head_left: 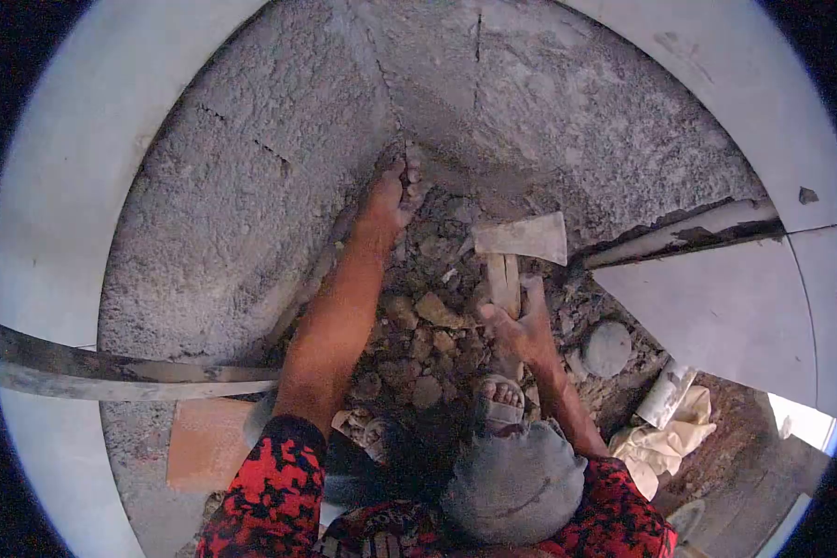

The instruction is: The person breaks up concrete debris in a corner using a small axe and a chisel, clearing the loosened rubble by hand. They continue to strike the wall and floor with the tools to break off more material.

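My right hand (523, 327) is wrapped round the wooden handle (505, 284) of a hatchet. Its broad, dusty metal head (523, 238) points away from me, above the rubble. Deep in the corner where two rough walls meet, my left hand (396, 191) reaches down with its fingers curled. Whatever they may hold is too dark to make out. Broken stones and loose rubble (423, 321) lie between and below both hands. My sandalled foot (500, 402) rests on the rubble just under the right hand.
Rough cement walls (242, 214) rise on both sides, with pale tiles (716, 298) at the right. A round grey stone (607, 348), a white pipe piece (666, 392) and a crumpled beige sack (662, 445) lie to the right. An orange tile (205, 445) lies at left.
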{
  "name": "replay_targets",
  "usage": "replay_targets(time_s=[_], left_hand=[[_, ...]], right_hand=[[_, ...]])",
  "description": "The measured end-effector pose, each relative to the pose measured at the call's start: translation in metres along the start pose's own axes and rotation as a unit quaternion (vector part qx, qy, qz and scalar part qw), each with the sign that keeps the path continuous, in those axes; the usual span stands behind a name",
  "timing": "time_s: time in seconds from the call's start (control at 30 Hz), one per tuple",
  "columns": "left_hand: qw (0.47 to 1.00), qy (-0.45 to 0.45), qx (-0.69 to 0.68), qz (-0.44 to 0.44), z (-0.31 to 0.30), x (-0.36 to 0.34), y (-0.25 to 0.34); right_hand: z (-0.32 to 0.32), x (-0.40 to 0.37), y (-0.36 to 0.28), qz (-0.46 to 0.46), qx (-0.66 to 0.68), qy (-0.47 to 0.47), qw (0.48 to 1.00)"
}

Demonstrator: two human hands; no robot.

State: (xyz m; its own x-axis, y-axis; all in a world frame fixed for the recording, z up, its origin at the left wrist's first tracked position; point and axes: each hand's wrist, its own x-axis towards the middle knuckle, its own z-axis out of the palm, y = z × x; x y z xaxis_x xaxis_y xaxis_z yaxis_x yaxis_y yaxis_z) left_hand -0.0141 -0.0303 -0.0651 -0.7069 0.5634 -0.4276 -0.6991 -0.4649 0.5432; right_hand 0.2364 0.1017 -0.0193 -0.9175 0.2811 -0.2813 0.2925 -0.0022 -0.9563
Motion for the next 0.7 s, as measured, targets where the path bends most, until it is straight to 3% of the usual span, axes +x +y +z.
replay_targets(time_s=[0.03, 0.1, 0.23, 0.33, 0.43, 0.47, 0.53, 0.63, 0.7], left_hand=[[1.0, 0.001, 0.0, 0.0, 0.002, -0.001, 0.0], [0.998, 0.055, -0.02, 0.008, 0.003, -0.003, -0.002], [0.998, 0.058, -0.009, -0.003, -0.012, 0.009, 0.005], [0.997, 0.069, -0.03, -0.004, -0.003, 0.004, 0.005], [0.994, 0.108, -0.016, 0.016, 0.01, -0.002, 0.01], [0.994, 0.103, -0.031, -0.004, 0.015, -0.005, 0.011], [0.994, 0.096, -0.047, -0.024, 0.012, -0.002, 0.009], [0.999, 0.028, -0.042, -0.001, -0.012, 0.016, 0.001], [0.993, -0.054, -0.109, 0.009, -0.02, 0.021, -0.002]], right_hand=[[0.0, 0.001, 0.001, -0.017, -0.075, 0.027, 0.997], [0.0, 0.002, -0.006, -0.01, -0.082, 0.022, 0.996], [0.001, 0.001, -0.013, -0.005, -0.136, 0.013, 0.991], [0.005, 0.007, 0.006, -0.084, -0.112, 0.002, 0.99], [0.012, 0.01, 0.013, -0.059, -0.034, -0.024, 0.997], [0.011, 0.011, 0.011, -0.06, -0.036, -0.025, 0.997], [0.01, 0.01, -0.003, -0.087, -0.161, -0.013, 0.983], [0.012, 0.011, -0.002, -0.095, -0.2, -0.01, 0.975], [0.014, 0.009, -0.001, -0.074, -0.19, -0.024, 0.979]])
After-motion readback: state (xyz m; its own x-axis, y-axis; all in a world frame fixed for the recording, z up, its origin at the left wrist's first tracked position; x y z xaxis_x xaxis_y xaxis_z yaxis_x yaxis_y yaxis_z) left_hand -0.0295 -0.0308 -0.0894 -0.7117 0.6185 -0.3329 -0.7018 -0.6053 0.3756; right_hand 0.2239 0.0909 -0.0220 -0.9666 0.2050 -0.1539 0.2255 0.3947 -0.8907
